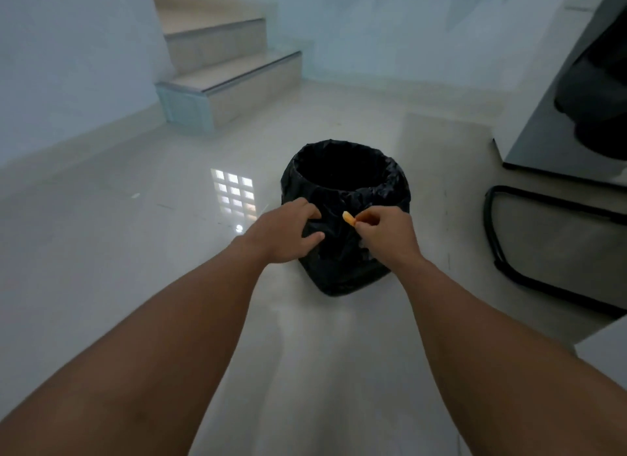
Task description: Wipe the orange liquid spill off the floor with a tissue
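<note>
A black bin (342, 170) lined with a black plastic bag stands on the pale glossy floor (135, 238) ahead of me. My right hand (383, 231) pinches a small orange-stained wad of tissue (348, 217) between thumb and fingers, just in front of the bin's near rim. My left hand (288, 233) rests on the bin's near left side, fingers curled onto the bag. No orange liquid shows on the floor in view.
Tiled steps (234, 79) rise at the back left. A grey cabinet (556, 130) stands at the right, with a black chair base frame (492, 238) on the floor beside the bin. A white wall runs along the left.
</note>
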